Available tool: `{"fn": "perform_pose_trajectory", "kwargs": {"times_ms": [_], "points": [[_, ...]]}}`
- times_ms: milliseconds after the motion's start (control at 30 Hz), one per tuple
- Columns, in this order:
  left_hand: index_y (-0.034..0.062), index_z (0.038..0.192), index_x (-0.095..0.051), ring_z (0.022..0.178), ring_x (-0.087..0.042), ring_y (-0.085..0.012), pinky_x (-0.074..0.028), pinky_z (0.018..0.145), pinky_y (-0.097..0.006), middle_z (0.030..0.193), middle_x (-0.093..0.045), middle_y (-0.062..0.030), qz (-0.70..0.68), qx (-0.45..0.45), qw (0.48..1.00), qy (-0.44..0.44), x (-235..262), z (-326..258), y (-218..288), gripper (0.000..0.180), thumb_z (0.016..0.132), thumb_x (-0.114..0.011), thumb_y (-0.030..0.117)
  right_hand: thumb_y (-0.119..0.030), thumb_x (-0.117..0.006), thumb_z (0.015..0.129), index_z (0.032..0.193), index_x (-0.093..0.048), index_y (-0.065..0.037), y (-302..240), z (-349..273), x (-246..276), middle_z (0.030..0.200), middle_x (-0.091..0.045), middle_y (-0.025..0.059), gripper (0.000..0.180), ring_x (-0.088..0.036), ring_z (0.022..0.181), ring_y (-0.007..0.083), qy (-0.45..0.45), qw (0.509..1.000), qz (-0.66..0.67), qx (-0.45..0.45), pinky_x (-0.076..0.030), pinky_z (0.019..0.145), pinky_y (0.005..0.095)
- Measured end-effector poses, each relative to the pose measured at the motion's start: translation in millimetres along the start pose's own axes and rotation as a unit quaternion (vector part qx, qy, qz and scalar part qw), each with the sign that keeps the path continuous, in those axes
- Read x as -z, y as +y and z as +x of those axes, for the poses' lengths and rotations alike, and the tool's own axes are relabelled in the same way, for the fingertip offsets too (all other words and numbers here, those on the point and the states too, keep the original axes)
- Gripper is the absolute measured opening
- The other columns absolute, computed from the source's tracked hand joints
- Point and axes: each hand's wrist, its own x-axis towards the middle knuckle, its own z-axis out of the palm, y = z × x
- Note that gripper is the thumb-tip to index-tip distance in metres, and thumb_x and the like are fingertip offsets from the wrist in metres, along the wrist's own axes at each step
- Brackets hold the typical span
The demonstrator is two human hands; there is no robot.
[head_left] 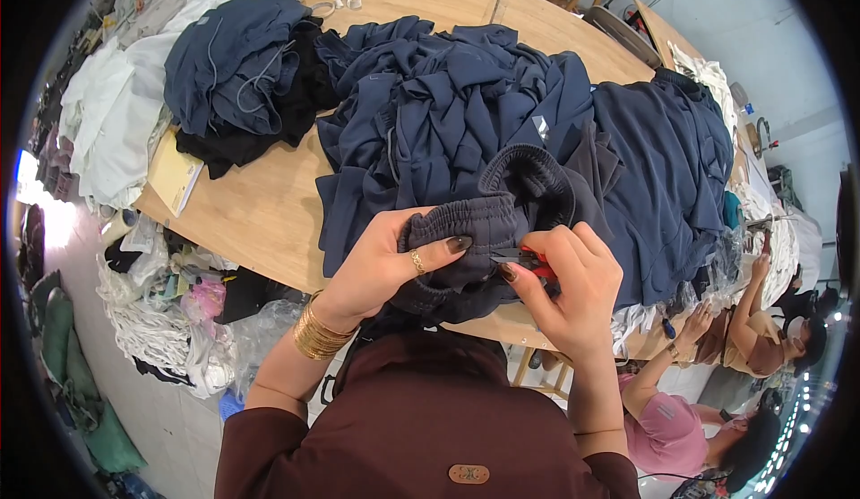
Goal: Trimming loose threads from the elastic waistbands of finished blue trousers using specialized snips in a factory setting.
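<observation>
My left hand (pixel 387 262) grips the gathered elastic waistband of a dark grey garment (pixel 502 208), thumb on top, a ring on one finger and gold bangles at the wrist. My right hand (pixel 569 288) holds a small red-handled thread snipper (pixel 530 260) with its tip against the waistband, just right of my left thumb. The garment rests on the front edge of a wooden table (pixel 260 208), against a big heap of navy garments (pixel 466 105).
A second pile of navy and black clothes (pixel 237 73) lies at the back left, with white fabric (pixel 116 114) beside it. Bags and cloth scraps (pixel 179 320) cover the floor at left. Two people (pixel 717 382) sit low at right.
</observation>
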Motion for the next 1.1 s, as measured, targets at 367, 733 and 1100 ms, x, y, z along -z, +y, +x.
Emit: {"fn": "perform_pose_trajectory", "kwargs": {"times_ms": [367, 733, 1100], "points": [[-0.0042, 0.107, -0.062, 0.086, -0.057, -0.0056, -0.047, 0.079, -0.022, 0.096, -0.065, -0.0026, -0.015, 0.013, 1.0, 0.004, 2.3, 4.5, -2.1, 0.023, 0.087, -0.062, 0.007, -0.015, -0.074, 0.07, 0.076, -0.06, -0.007, 3.9, 3.1, -4.5, 0.064, -0.054, 0.0007, 0.017, -0.046, 0.055, 0.0187, 0.028, 0.999, 0.025, -0.002, -0.036, 0.049, 0.0291], [-0.0048, 0.107, -0.061, 0.087, -0.058, -0.0059, -0.047, 0.08, -0.022, 0.1, -0.065, -0.0031, -0.03, 0.02, 0.999, -0.029, 0.6, 0.4, -2.8, 0.024, 0.087, -0.063, 0.008, -0.004, -0.075, 0.063, 0.103, -0.064, -0.004, 21.5, -7.5, -8.0, 0.075, -0.044, 0.0003, 0.042, -0.038, 0.06, 0.0087, 0.065, 0.95, 0.276, -0.129, -0.031, 0.054, 0.021], [0.004, 0.096, -0.066, 0.07, -0.052, -0.0192, -0.042, 0.064, -0.028, 0.081, -0.062, -0.0052, 0.38, -0.208, 0.896, -0.094, 8.7, 0.7, -4.0, 0.02, 0.077, -0.066, -0.001, 0.002, -0.069, 0.071, 0.081, -0.066, -0.004, 41.5, 0.5, -1.5, 0.079, -0.05, 0.004, 0.012, -0.048, 0.065, 0.013, 0.126, 0.973, 0.173, -0.091, -0.038, 0.058, 0.024]]}}
